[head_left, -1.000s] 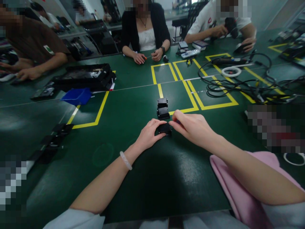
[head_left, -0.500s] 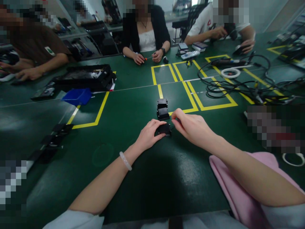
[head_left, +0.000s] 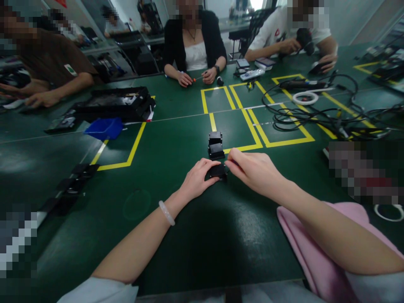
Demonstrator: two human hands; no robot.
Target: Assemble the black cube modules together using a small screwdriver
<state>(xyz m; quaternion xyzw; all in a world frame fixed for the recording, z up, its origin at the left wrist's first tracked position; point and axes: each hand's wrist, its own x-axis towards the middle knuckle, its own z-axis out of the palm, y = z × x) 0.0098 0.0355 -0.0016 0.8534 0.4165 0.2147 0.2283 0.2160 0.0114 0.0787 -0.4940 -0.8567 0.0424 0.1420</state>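
On the green table (head_left: 176, 248), my left hand (head_left: 199, 176) grips the left side of a small black block-shaped part (head_left: 218, 171), thumb at its near edge and fingers at its far edge. My right hand (head_left: 248, 165) is closed in a pinch at the right side of that part. What sits between its fingertips is small and mostly hidden. Just beyond my hands, two similar black parts stand in line, the nearer one (head_left: 216, 150) and the farther one (head_left: 215, 136).
More black parts (head_left: 71, 185) lie in a row at the left. A blue tray (head_left: 104, 127) and a black case (head_left: 110, 103) are beyond them. Black cables (head_left: 290, 115) tangle at right, above a pink cloth (head_left: 299, 227). Several people sit around the table.
My right hand has shifted slightly left, its fingertips now closer to the black part's right side. My left hand keeps its grip.
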